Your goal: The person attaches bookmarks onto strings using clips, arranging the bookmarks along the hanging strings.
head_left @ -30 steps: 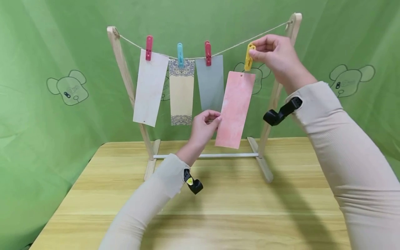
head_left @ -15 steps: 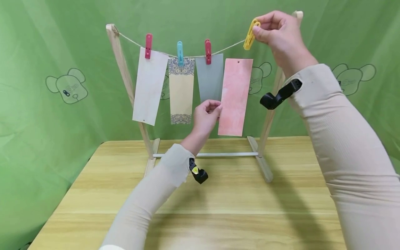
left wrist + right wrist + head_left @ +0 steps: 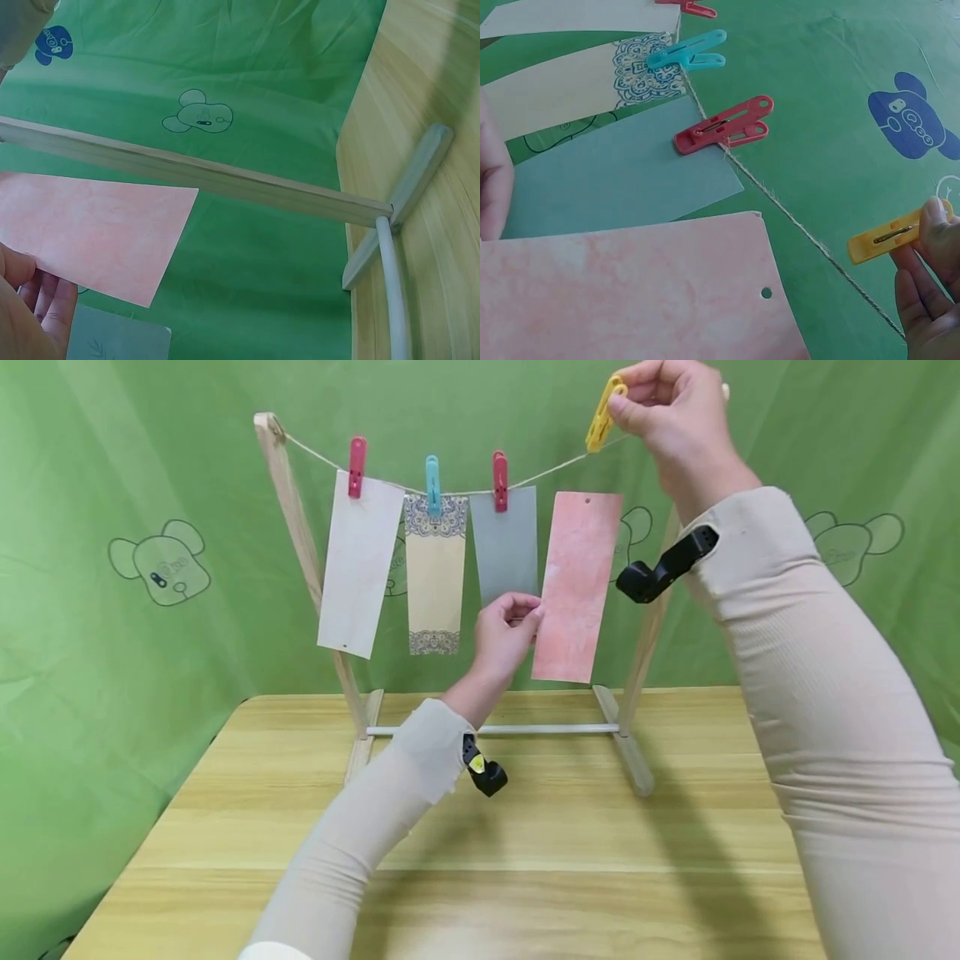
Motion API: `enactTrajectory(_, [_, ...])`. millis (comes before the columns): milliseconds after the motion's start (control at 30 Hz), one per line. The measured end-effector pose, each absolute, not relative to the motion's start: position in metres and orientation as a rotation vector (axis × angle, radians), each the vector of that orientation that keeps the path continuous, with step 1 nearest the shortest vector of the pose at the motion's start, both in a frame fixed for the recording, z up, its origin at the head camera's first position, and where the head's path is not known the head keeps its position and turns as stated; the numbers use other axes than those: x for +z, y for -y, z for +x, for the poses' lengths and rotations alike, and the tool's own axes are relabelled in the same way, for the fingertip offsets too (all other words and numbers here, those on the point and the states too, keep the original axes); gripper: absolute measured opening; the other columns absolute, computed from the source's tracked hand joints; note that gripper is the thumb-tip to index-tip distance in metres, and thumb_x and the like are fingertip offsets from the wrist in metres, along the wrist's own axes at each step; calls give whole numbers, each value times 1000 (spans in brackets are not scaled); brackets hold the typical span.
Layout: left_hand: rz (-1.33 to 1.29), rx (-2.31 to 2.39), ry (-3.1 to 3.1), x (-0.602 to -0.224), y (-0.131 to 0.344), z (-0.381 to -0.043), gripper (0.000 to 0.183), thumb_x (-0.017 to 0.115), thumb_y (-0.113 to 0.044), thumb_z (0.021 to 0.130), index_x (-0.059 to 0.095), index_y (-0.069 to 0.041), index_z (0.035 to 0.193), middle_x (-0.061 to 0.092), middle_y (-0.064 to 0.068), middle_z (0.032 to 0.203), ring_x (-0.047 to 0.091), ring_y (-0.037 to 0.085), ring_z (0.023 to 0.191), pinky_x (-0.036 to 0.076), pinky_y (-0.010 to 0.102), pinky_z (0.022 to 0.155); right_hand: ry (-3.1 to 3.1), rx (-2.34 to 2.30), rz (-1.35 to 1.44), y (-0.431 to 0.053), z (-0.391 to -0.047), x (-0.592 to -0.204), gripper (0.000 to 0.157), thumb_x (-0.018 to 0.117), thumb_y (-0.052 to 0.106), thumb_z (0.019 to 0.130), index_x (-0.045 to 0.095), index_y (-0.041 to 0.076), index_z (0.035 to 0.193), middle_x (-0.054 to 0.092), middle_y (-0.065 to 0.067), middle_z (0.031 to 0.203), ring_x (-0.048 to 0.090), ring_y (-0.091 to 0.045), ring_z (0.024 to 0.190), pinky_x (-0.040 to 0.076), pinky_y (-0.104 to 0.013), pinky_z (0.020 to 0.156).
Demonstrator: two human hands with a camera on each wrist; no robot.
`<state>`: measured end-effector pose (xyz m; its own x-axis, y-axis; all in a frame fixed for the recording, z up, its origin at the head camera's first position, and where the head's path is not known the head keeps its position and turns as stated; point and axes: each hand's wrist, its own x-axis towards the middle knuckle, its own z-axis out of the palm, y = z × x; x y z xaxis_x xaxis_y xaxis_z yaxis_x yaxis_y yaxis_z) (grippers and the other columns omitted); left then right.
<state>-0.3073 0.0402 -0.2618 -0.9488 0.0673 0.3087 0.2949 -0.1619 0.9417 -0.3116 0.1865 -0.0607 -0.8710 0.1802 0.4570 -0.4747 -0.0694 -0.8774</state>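
My left hand [image 3: 504, 631] pinches the left edge of a pink card [image 3: 577, 585], which has a small hole near its top. The card hangs upright, its top below the string [image 3: 551, 469]. Up at the right, my right hand [image 3: 684, 422] holds a yellow clothespin [image 3: 606, 414] by its upper end between thumb and fingers. In the right wrist view the yellow clothespin [image 3: 889, 238] is apart from the pink card [image 3: 630, 289], on the other side of the string. A grey-green card [image 3: 506, 543] hangs just left of the pink one under a red clothespin [image 3: 500, 481].
A white card [image 3: 362, 564] under a red clothespin [image 3: 357, 467] and a patterned cream card [image 3: 435, 581] under a blue clothespin [image 3: 432, 485] hang further left. The wooden frame [image 3: 288, 510] with its white crossbar [image 3: 551, 728] stands on the table [image 3: 525, 877] before a green cloth [image 3: 180, 435].
The right hand has lifted the yellow clothespin up and away from the pink card's top edge. The left hand has raised the pink card and shifted it slightly right.
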Motion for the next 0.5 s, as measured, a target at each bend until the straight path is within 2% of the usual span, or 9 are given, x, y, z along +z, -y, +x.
enactTrajectory(367, [-416,-2238,1948,-260,-43,-307,10,63,0,87,63,3,97,62,7,84,54,9,66,53,20,60,2030,1805,211,-185,-315,-67,15,69,-7,79,65,7,82,62,0,78,56,-8,75,49,-10,65])
enactTrajectory(500, [-389,-2223,1959,-260,-44,-307,10,63,1,87,63,3,96,60,3,81,54,9,66,54,24,62,2073,1768,193,-184,-316,-71,16,68,-7,80,64,8,82,62,1,79,55,-8,76,49,-10,67])
